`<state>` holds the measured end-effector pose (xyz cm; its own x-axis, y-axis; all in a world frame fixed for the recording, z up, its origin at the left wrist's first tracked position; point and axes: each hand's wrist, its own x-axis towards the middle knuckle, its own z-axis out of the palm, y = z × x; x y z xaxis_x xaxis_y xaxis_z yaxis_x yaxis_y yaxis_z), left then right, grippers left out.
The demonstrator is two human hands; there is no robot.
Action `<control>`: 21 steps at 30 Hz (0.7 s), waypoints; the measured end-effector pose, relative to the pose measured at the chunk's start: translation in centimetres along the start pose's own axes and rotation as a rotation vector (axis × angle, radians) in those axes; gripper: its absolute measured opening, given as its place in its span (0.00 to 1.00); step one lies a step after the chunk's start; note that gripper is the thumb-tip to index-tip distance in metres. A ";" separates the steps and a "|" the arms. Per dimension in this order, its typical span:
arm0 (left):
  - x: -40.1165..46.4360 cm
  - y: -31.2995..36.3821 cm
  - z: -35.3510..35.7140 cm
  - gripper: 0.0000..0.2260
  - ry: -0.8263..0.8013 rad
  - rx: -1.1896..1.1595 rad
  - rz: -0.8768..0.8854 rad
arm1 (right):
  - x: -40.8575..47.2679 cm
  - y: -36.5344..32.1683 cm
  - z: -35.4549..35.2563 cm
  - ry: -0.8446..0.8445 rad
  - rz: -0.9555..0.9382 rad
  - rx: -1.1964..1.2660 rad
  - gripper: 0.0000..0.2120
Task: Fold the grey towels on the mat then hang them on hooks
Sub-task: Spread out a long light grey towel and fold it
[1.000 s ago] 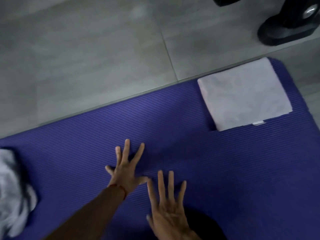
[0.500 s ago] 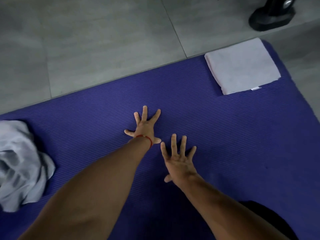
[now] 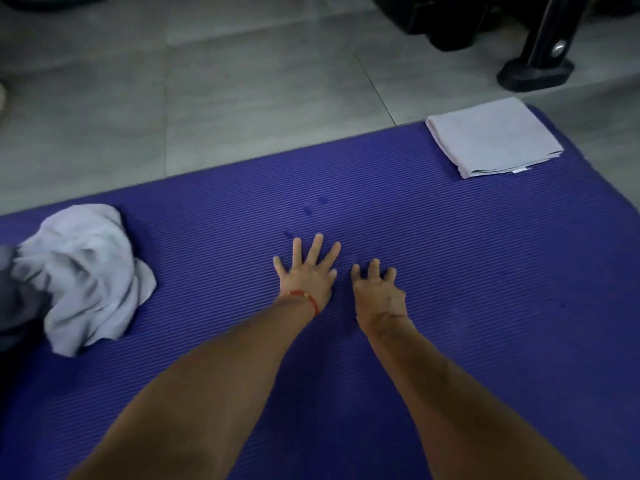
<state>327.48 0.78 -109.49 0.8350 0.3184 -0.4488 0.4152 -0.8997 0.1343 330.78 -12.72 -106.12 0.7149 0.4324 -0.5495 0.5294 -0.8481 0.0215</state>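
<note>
Both hands empty on the ribbed purple foam mat (image 3: pixel 450 289): left hand (image 3: pixel 306 277) flat, fingers spread; right hand (image 3: pixel 379 292) with fingers loosely curled. Crumpled grey towel (image 3: pixel 86 275) lies far left, folded grey towel (image 3: pixel 493 136) far right. Risk: hasty grabbing of the crumpled one may bunch its edges unevenly.

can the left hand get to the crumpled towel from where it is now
Probably yes. The left hand lies flat on the mat, holding nothing, and only bare mat lies between it and the crumpled towel to its left. Whether it reaches without leaning is unclear.
</note>
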 end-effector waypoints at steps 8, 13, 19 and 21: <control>-17.2 -12.8 3.7 0.27 0.114 -0.005 -0.085 | -9.1 -11.9 1.6 -0.002 -0.245 0.198 0.24; -19.8 -25.1 -1.5 0.30 0.295 0.174 -0.411 | -11.9 -16.7 -1.0 0.076 -0.427 0.260 0.23; -16.7 -31.7 -5.3 0.29 -0.034 -0.165 -0.500 | -13.2 -14.6 -2.2 0.109 -0.596 0.192 0.17; -16.7 -31.3 -4.4 0.25 0.096 -0.323 -0.503 | -13.5 -12.9 -2.1 0.130 -0.589 0.161 0.15</control>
<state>302.13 24.91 -102.30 0.5303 0.7201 -0.4475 0.8437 -0.5005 0.1944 315.23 -6.96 -97.18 0.3790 0.8668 -0.3240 0.7835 -0.4869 -0.3861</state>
